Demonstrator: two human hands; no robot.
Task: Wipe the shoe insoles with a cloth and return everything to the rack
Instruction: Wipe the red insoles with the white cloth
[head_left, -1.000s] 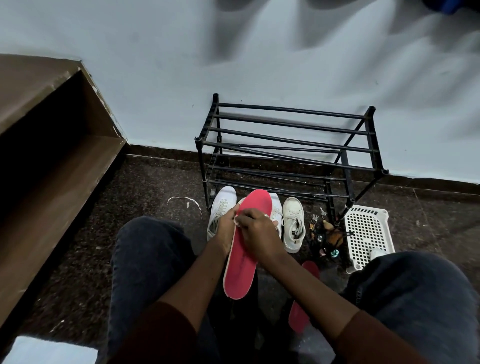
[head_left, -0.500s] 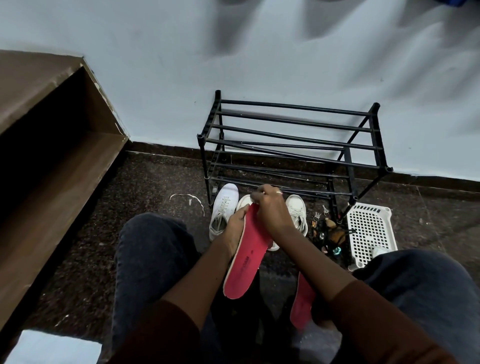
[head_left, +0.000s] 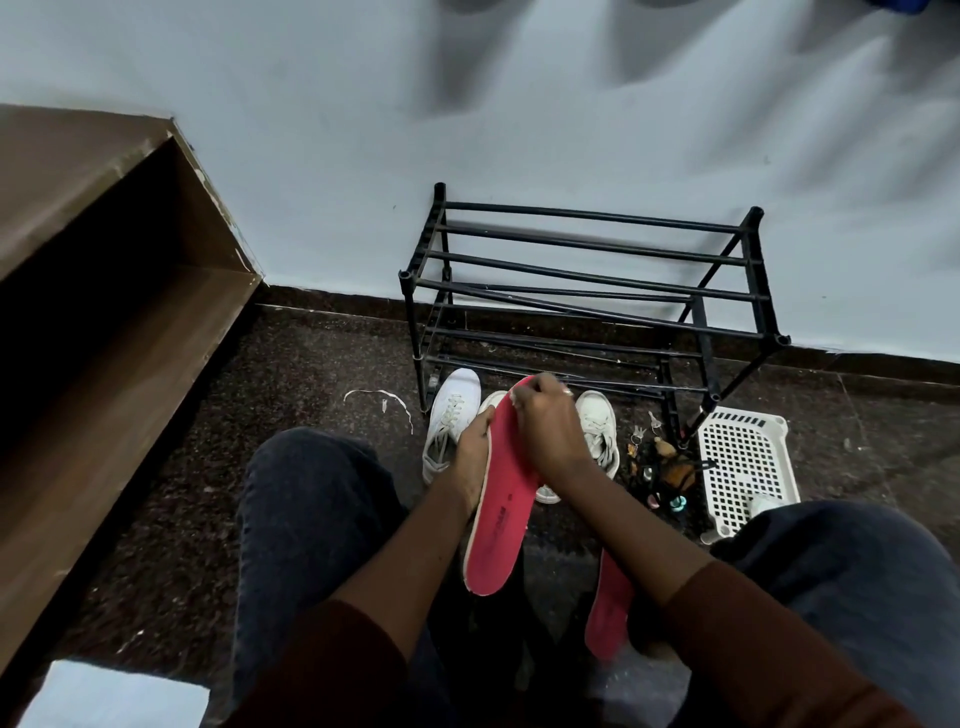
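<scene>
Red insole (head_left: 501, 499) is held up on a slant between the person's knees, toe end uppermost and heel end low, above the dark speckled floor (head_left: 311, 364). The left hand (head_left: 472, 447) grips its left edge about midway, fingers wrapped behind it. The right hand (head_left: 545, 421) sits at the toe end with its fingers curled over the top; whether a cloth lies under them I cannot tell. A second insole (head_left: 610, 608), also red, lies lower down, partly hidden beneath the right forearm. Just beyond the hands, white shoes (head_left: 449, 426) stand on the floor with toes toward the black rack (head_left: 587, 291), which stands against the pale wall (head_left: 311, 130). By the rack's right foot lie keys (head_left: 652, 423) and small trinkets, then a white perforated basket (head_left: 743, 462). A brown wooden shelf unit (head_left: 104, 312) fills the far left.
</scene>
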